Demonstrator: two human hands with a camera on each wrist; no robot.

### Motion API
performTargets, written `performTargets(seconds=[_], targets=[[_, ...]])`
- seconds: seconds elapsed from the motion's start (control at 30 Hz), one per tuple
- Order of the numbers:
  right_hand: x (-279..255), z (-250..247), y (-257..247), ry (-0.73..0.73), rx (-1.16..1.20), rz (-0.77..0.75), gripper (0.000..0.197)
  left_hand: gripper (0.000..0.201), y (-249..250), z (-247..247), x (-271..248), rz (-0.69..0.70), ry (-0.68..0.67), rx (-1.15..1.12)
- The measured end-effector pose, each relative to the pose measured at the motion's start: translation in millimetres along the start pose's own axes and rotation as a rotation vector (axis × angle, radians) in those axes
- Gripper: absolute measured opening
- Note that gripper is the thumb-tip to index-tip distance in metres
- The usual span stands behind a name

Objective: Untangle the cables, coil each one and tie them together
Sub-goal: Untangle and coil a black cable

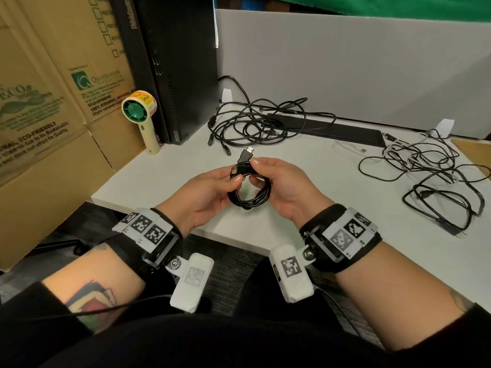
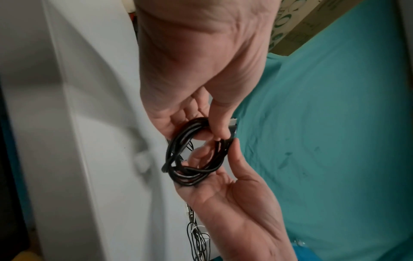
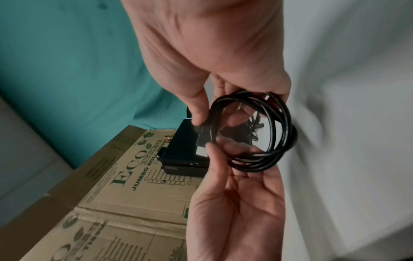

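A small black coiled cable (image 1: 261, 201) hangs between both hands above the white table's front edge (image 1: 159, 216). My left hand (image 1: 233, 181) pinches the coil's top left, thumb on the black plugs (image 1: 245, 156) that stick up. My right hand (image 1: 263, 176) grips the coil's right side, thumb on top and fingers through the loop. The left wrist view shows the coil (image 2: 172, 155) of several turns; the right wrist view shows it (image 3: 283, 123) with a plug (image 3: 203, 139) under the thumbs. A black tangle (image 1: 252, 126) lies behind, and a black and white tangle (image 1: 425, 166) to the right.
Cardboard boxes (image 1: 53, 102) stand at the left, beside a black computer tower (image 1: 172, 62) and a green and cream hand-held fan (image 1: 140, 112). A flat black bar (image 1: 332, 126) lies along the grey partition (image 1: 345, 62) at the back.
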State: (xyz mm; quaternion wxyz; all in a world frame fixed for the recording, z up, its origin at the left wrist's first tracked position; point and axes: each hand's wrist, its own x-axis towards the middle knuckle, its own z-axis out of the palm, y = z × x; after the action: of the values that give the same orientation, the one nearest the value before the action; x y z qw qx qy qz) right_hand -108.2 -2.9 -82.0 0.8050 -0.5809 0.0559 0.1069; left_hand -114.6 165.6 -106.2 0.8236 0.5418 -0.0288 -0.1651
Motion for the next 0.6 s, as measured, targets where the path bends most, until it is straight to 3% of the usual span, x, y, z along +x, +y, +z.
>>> performTargets(seconds=[0.17, 0.37, 0.5, 0.6], targets=[[-1.5, 2.9, 8.1, 0.020, -0.088, -0.036, 0.017, 0.018, 5.3, -2.5, 0.8, -0.053, 0.007, 0.053], [-4.7, 4.6, 7.1, -0.052, -0.207, -0.112, 0.017, 0.034, 9.8, -5.2, -1.5, -0.091, -0.041, 0.010], [-4.9, 3.9, 3.9, -0.053, -0.180, -0.111, 0.017, 0.025, 5.0, 3.9, 1.4, 0.066, 0.125, 0.189], [-3.8, 4.8, 4.5, -0.025, -0.116, -0.103, 0.015, 0.023, 0.0, 9.4, 3.4, 0.248, 0.248, 0.546]])
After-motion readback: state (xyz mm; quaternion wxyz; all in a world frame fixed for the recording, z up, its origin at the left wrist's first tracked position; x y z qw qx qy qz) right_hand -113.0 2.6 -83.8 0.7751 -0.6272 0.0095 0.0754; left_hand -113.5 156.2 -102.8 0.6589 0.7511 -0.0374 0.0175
